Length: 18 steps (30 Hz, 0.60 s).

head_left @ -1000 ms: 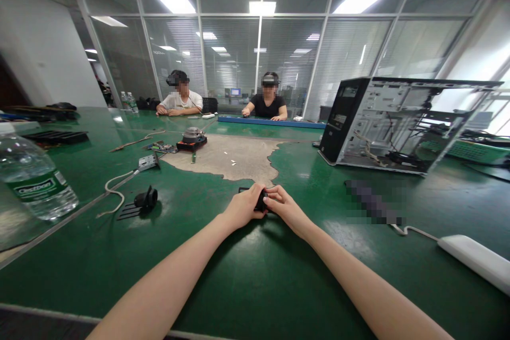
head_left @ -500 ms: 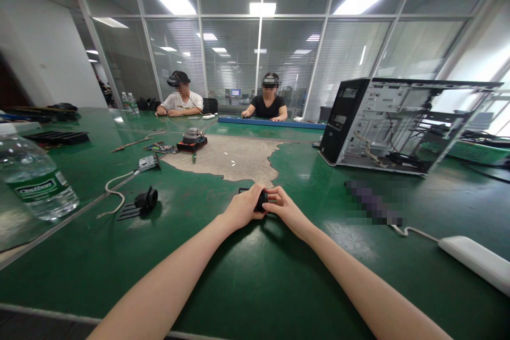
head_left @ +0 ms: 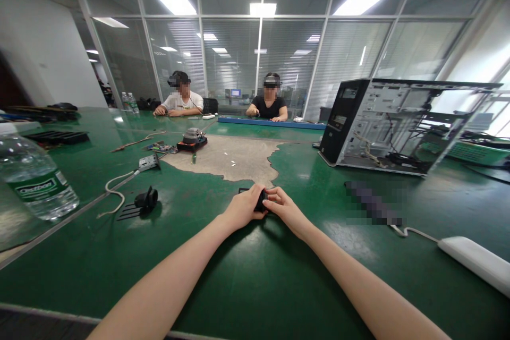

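A small black part (head_left: 260, 202) is held between my hands above the green table (head_left: 223, 287), near the middle of the view. My left hand (head_left: 246, 206) is wrapped round it from the left, and a dark edge of it shows past the knuckles. From the right, the fingers of my right hand (head_left: 283, 207) are bent against its side. Much of the part is hidden by my fingers. To the left lies a black piece with prongs (head_left: 145, 201).
An open computer case (head_left: 382, 127) stands at the right. At the left are a water bottle (head_left: 37, 180) and a metal bracket with a cable (head_left: 148, 162). A black and red device (head_left: 192, 139) sits farther back. Two people sit across the table.
My hands and the black part have hardly moved. Across the table, the hand of the person in black has shifted slightly.
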Each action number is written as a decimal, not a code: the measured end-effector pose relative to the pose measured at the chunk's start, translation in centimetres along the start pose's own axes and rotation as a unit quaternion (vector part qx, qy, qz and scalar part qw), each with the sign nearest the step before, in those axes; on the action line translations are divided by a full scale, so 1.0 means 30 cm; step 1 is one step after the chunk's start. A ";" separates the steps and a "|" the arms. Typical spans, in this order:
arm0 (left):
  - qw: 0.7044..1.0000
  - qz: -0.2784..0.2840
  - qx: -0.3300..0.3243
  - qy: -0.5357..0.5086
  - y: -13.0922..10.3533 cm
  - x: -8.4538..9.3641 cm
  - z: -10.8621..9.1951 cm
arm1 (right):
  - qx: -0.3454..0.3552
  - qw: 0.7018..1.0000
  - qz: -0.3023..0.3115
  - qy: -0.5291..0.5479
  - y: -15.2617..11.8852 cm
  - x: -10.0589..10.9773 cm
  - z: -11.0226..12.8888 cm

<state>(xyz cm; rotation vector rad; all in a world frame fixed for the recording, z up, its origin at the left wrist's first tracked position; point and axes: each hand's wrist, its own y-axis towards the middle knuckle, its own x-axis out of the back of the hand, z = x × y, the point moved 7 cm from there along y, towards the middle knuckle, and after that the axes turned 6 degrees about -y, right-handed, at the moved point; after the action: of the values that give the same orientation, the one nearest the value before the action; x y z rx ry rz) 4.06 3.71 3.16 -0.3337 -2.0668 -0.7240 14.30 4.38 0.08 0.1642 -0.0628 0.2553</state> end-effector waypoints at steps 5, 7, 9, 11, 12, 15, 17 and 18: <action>1.000 0.001 0.003 0.005 -0.002 -0.001 0.001 | 0.000 1.000 -0.003 -0.010 -0.010 -0.003 0.017; 1.000 -0.002 -0.008 0.005 -0.001 -0.001 0.000 | -0.001 1.000 -0.006 -0.011 -0.011 -0.005 0.018; 1.000 -0.004 -0.017 0.007 0.001 -0.002 0.000 | -0.004 1.000 -0.010 -0.012 -0.010 -0.006 0.016; 1.000 -0.007 -0.021 0.009 0.002 -0.001 0.000 | -0.008 1.000 -0.015 -0.018 -0.007 -0.006 0.011; 1.000 -0.008 -0.022 0.010 0.002 -0.002 0.000 | -0.010 1.000 -0.018 -0.022 -0.006 -0.005 0.009; 1.000 -0.006 -0.021 0.009 0.002 -0.004 0.001 | -0.008 1.000 -0.018 -0.025 -0.004 -0.004 0.008; 1.000 -0.006 -0.017 0.011 0.001 -0.005 0.003 | -0.005 1.000 -0.007 -0.015 -0.004 -0.009 0.013; 1.000 -0.006 -0.015 0.013 0.000 -0.006 0.004 | -0.002 1.000 -0.001 -0.011 -0.005 -0.011 0.017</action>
<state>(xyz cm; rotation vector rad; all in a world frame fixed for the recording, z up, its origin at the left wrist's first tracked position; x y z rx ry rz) 4.08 3.80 2.97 -0.3266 -2.0365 -0.7648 14.00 4.07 0.52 0.1626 -0.0850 0.2508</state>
